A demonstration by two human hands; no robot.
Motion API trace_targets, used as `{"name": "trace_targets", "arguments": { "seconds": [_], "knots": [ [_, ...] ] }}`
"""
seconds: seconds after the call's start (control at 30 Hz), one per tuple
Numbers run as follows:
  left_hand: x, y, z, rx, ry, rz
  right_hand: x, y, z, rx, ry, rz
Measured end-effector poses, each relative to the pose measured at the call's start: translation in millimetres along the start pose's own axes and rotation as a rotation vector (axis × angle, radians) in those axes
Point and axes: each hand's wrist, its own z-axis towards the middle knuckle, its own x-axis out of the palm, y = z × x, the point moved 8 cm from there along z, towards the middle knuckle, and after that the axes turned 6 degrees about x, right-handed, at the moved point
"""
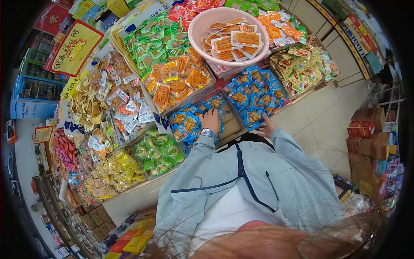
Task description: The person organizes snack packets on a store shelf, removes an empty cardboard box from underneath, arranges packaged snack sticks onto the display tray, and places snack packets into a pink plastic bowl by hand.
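My left hand (210, 121), with a watch (207, 132) on its wrist, lies over blue snack packets (184, 124) in a half-filled compartment. Its fingers are spread and bent down onto the packets, and no packet is lifted. At the front right corner of the neighbouring bin, my right hand (268, 126) has its fingers apart beside a blue snack packet (252, 117). Whether the fingertips touch that packet or the bin's edge is hard to see. More blue packets (258, 88) fill that bin. Bare brown bottom (230, 126) shows in the left compartment.
Behind the blue packets stands a pink basin (196, 42) of orange snack strips. Orange packets (166, 93), green-wrapped packets (157, 146) and pale yellow packets (302, 67) fill nearby bins. A yellow price sign (74, 48) rises at the left. Cartons (364, 125) are stacked at the right.
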Motion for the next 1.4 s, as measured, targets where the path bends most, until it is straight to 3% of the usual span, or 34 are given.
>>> {"name": "trace_targets", "arguments": {
  "seconds": [0.2,0.3,0.4,0.43,0.53,0.63,0.87,0.93,0.97,1.03,1.13,1.4],
  "knots": [
    [-17.5,7.2,-2.5,-0.125,-0.182,-0.343,-12.3,10.3,10.6,0.010,-0.031,-0.120],
    [-17.2,12.7,-6.9,-0.250,-0.147,-0.600,-30.2,10.0,29.8,0.113,-0.159,-0.416],
    [-24.9,3.3,-6.6,-0.223,-0.140,-0.736,-11.1,13.2,-4.0,0.045,-0.137,-0.837],
    [-29.1,-4.0,-5.2,-0.222,-0.124,-0.806,-2.0,12.9,-8.2,-0.037,-0.173,-0.855],
    [-27.1,-22.8,1.5,-0.212,-0.028,-0.845,59.9,6.1,-41.2,-0.222,0.061,-0.873],
    [-20.8,-31.2,2.3,-0.116,-0.100,-0.806,125.1,33.1,-91.1,-0.470,0.258,-1.119],
    [9.8,-11.6,-23.1,-0.169,0.027,-0.642,223.8,110.2,-301.4,-0.844,0.603,-1.184],
    [11.4,-2.0,-32.1,-0.194,0.010,-0.653,240.9,111.4,-406.6,-1.238,0.878,-1.241],
    [15.3,2.7,-35.6,-0.201,0.007,-0.668,241.0,109.8,-448.4,-1.320,1.033,-1.194],
    [10.8,2.0,-38.2,-0.197,0.000,-0.680,244.1,106.9,-508.6,-1.558,1.098,-1.105],
    [22.0,4.0,-37.0,-0.228,0.053,-0.720,250.4,100.2,-528.3,-1.729,0.945,-1.154],
    [30.7,-8.7,-30.4,-0.229,0.091,-0.666,250.7,107.8,-514.3,-1.657,0.707,-1.396]
  ]
}}
